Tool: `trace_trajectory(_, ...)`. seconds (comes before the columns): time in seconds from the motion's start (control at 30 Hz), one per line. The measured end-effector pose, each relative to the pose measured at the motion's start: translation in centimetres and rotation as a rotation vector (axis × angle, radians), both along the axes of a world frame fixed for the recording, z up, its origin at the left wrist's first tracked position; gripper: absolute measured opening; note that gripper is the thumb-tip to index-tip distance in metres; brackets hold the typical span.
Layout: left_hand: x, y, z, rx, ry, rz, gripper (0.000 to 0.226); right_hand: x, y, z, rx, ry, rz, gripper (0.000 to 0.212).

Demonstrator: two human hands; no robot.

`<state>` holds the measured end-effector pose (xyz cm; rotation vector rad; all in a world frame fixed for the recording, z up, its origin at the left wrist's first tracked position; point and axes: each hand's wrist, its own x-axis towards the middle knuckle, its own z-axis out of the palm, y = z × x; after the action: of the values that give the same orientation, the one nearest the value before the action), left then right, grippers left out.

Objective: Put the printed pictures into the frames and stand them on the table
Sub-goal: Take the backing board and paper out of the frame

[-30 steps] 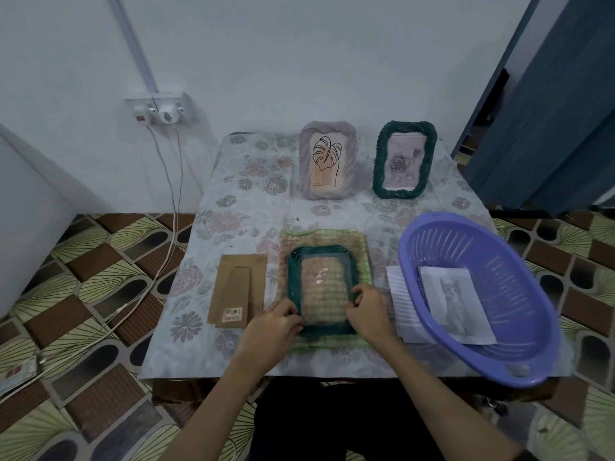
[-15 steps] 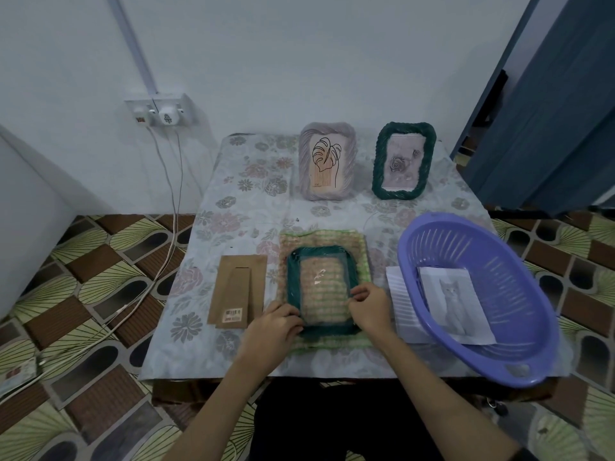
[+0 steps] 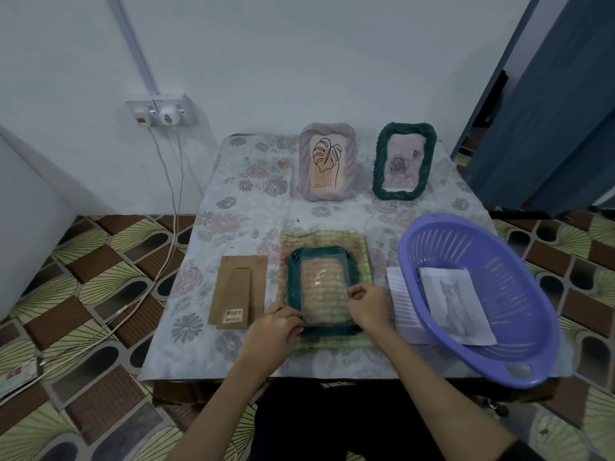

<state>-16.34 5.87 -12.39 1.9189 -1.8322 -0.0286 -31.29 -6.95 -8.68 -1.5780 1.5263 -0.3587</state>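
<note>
Green woven rope rims the empty picture frame that lies flat, near the front edge of the table, on a green-and-tan woven mat. A clear sheet covers its opening, with the mat's weave showing through. The left hand rests at the frame's front-left corner, fingers curled and pinching the sheet's edge there. The right hand is at the frame's right side, thumb and forefinger pinching the sheet's right edge, the other fingers curled beneath.

Just left of the mat lies a brown cardboard backing board with its fold-out stand flat and a barcode sticker near its front end. At the table's front-right corner sits a purple slotted plastic basket, partly overhanging the edge; inside it lies a printed picture of a grey cat. A white sheet of paper lies partly under the basket's left rim, just beside the right hand.

Along the back edge two filled frames stand upright, well apart from the hands: a pale lilac woven frame holding a line drawing of a leaf, and to its right a dark green woven frame holding a rose print. A floral cloth covers the table. On the wall behind the back-left corner a double socket has cables hanging down to the patterned floor.
</note>
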Motion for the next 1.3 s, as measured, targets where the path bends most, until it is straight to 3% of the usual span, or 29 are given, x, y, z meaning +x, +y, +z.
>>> trace_trajectory(0.3,-0.1,0.1,0.0,0.001,0.011,0.014,0.007,-0.1,0.0,0.1,-0.009,-0.032,-0.003,0.019)
trace_trajectory(0.47,-0.1,0.0,0.2,0.014,0.028,0.025,0.011,0.0,-0.3,0.0,-0.029,0.047,0.058,0.016)
trace_trajectory(0.67,0.0,0.0,0.3,0.04,0.033,0.02,0.016,0.3,0.1,0.1,-0.081,0.11,0.099,0.037)
trace_trajectory(0.87,0.1,0.0,0.5,0.065,0.043,0.021,0.012,0.2,0.5,0.2,-0.126,0.14,0.132,0.043)
trace_trajectory(1.03,-0.2,0.1,1.2,0.104,0.053,0.054,0.014,-0.5,0.7,1.8,-0.182,0.054,0.132,0.041)
trace_trajectory(1.2,-2.1,-1.5,4.4,0.14,0.208,0.134,0.022,-1.8,0.0,5.4,-0.33,-0.127,0.133,0.017)
trace_trajectory(1.3,-4.6,-3.9,6.7,0.157,0.349,0.132,0.022,-4.3,-2.0,7.7,-0.407,-0.198,0.079,0.014)
